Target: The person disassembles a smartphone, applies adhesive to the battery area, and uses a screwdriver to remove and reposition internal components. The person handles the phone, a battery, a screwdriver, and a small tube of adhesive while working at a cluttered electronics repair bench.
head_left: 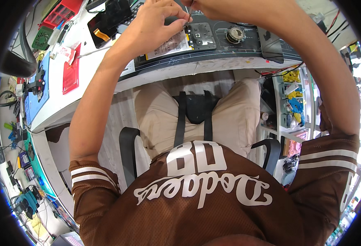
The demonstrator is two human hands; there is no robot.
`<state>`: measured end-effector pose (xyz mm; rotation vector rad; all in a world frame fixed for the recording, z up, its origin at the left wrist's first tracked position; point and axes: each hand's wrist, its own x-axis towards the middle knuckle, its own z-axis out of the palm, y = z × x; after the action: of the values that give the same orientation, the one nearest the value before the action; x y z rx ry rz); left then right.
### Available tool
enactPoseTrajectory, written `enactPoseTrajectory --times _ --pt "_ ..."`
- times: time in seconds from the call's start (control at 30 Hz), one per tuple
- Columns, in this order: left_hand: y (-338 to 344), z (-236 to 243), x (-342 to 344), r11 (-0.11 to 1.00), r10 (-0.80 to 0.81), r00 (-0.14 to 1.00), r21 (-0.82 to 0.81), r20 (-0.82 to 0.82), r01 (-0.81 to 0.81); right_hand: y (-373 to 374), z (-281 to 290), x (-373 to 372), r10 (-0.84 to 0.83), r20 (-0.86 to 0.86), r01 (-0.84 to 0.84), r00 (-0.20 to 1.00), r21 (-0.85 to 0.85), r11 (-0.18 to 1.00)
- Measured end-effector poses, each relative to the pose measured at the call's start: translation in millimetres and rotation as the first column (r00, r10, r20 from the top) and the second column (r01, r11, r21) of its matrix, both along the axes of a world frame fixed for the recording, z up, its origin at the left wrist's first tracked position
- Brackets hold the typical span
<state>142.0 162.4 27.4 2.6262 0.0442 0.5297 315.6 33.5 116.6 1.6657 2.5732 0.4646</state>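
My left hand (164,15) is at the top of the view, thumb and forefinger drawn together above an opened phone (203,36). Whatever lies between those fingertips is too small to make out. From the upper edge comes my right hand (213,7), partly cut off, closed on a thin metal tool (191,11) that points down by the left fingertips. The phone lies on a dark work mat, with its silvery battery (170,47), edged in yellow, partly under my left wrist. Right of the phone sits a small round metal container (235,35).
A dark flat panel (272,47) lies at the mat's right edge. To the left are a black screen with an orange ribbon cable (101,34), a red pouch (70,74), and a clamp (37,86) on a blue mat. Shelves with bins (293,98) stand on the right.
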Motion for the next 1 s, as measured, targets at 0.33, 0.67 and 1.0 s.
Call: enactPoseTrajectory --times 0.33,0.67,1.0 --pt "2 -10 -2 0.999 -0.02 0.999 -0.026 -0.045 0.019 -1 -4 -4 0.061 0.061 -0.061 0.996 0.005 0.998" --pt "-1 -27 -19 0.989 0.111 0.993 0.094 0.05 -0.115 9 17 -25 -0.169 0.066 0.181 0.983 -0.286 0.941" --pt "-33 -22 -53 0.966 0.223 0.973 0.144 -0.053 -0.214 40 49 -50 -0.177 0.193 0.255 0.965 -0.543 0.8"
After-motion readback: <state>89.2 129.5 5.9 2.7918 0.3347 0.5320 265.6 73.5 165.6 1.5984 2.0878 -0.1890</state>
